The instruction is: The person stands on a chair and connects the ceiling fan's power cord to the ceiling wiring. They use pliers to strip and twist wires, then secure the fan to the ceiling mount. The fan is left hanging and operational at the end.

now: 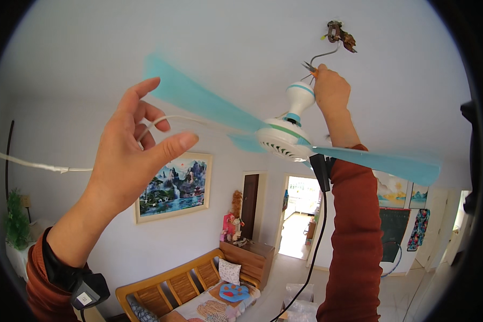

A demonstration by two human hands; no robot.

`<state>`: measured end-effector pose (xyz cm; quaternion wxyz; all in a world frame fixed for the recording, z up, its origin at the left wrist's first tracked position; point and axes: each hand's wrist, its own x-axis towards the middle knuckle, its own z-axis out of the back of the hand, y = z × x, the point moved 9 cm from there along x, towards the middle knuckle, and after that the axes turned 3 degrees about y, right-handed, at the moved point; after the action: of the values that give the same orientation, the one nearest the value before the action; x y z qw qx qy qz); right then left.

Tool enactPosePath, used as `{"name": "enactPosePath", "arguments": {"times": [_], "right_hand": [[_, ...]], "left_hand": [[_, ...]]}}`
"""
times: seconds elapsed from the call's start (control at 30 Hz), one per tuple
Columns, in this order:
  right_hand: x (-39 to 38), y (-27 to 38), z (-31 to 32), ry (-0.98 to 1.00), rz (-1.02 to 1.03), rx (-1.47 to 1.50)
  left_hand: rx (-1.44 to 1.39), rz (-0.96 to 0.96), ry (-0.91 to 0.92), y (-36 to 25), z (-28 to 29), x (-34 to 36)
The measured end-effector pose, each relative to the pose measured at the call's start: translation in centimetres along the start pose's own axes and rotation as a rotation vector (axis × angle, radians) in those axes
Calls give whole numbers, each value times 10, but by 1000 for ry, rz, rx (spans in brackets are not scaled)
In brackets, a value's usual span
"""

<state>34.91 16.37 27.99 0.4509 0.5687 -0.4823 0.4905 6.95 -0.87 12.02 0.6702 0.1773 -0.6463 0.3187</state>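
A small ceiling fan (285, 140) with a white body and pale blue blades hangs at the centre from a bent metal hook (324, 54). Raised at the left, my left hand (124, 147) has thumb and forefinger spread. A thin white cord (182, 117) runs through its loosely curled lower fingers toward the fan. High on the right, my right hand (331, 88) is closed around orange-handled pliers (310, 68). The pliers' jaws point up and left, beside the hook and the thin wires above the fan's neck. Whether they touch a wire I cannot tell.
One fan blade (381, 162) crosses in front of my right forearm. A black cable (319, 236) hangs from that wrist. The hook enters a rough ceiling hole (335, 33). Below stand a wooden sofa (185, 284) and a cabinet (252, 260); a framed picture (174, 188) hangs behind.
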Motion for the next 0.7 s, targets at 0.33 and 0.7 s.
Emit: {"name": "enactPosePath", "arguments": {"times": [0.33, 0.7], "right_hand": [[-6, -3, 9, 140, 37, 632], [-28, -31, 24, 150, 83, 948]], "left_hand": [[317, -145, -201, -2, 26, 7], [-60, 147, -15, 35, 25, 8]]}}
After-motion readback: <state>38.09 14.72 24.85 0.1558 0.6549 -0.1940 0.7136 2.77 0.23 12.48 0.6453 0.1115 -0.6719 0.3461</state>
